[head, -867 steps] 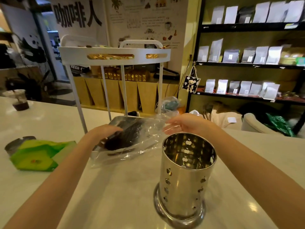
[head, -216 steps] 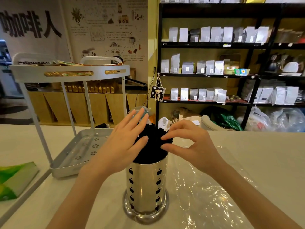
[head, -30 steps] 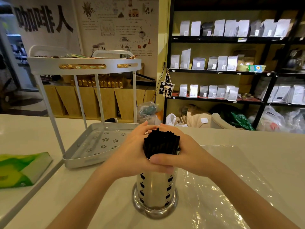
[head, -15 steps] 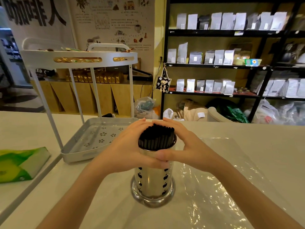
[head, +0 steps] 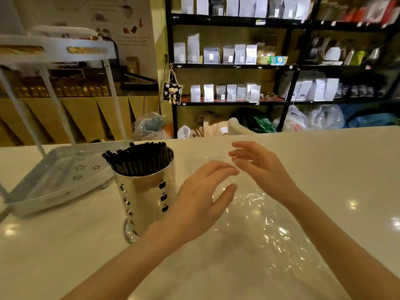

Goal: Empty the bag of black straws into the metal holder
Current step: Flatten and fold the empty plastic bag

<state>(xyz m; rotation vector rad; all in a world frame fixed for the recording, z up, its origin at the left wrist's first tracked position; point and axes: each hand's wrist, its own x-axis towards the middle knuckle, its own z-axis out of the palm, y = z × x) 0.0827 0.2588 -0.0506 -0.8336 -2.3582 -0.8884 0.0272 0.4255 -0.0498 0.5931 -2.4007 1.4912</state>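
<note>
The shiny metal holder (head: 141, 200) with apple-shaped cut-outs stands on the white counter, left of centre. A thick bundle of black straws (head: 138, 158) fills it and leans to the left above the rim. The clear plastic bag (head: 266, 226) lies flat and crinkled on the counter to the holder's right. My left hand (head: 201, 198) hovers just right of the holder with fingers spread, holding nothing. Over the bag's far end, my right hand (head: 259, 167) is open too, fingers apart, a little beyond the left hand.
A white two-tier tray rack (head: 58, 178) stands on the counter left of the holder, its lower tray close to the holder. Behind the counter (head: 324, 169) are black shelves (head: 287, 68) of pouches and several bags on the floor.
Both hands have let go of the straws and holder and moved right, over the plastic bag. The straws now lean left in the holder. The view has swung to the right.
</note>
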